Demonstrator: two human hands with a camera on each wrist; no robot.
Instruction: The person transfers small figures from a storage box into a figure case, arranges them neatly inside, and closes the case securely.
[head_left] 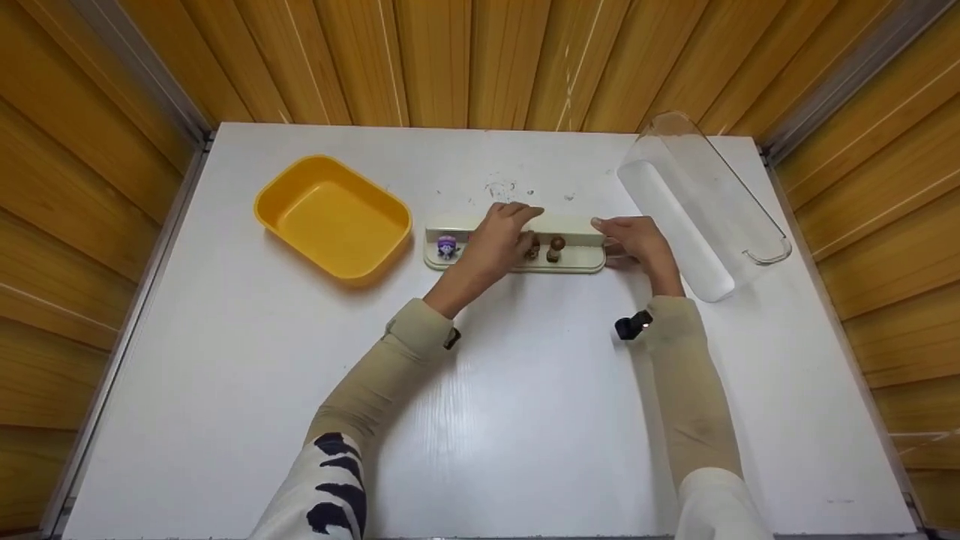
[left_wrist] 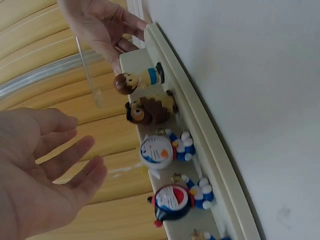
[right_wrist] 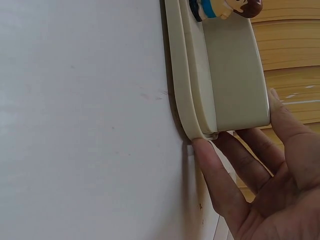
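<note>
R hand [head_left: 634, 240] steadies right end of cream stand [head_left: 577, 260] mid-table, fingers straight against it. L hand [head_left: 495, 244] spread, fingers apart, empty, over figurines [left_wrist: 150, 114]. Best: brace stand firm, pinch one fig w/o toppling neighbours.

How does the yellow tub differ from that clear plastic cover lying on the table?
The yellow tub is opaque, squat and roughly rectangular; the clear cover is see-through, long and narrow. The tub sits left of the cream stand, the cover to its right, by the right hand. Both lie on the white table with nothing inside.
</note>
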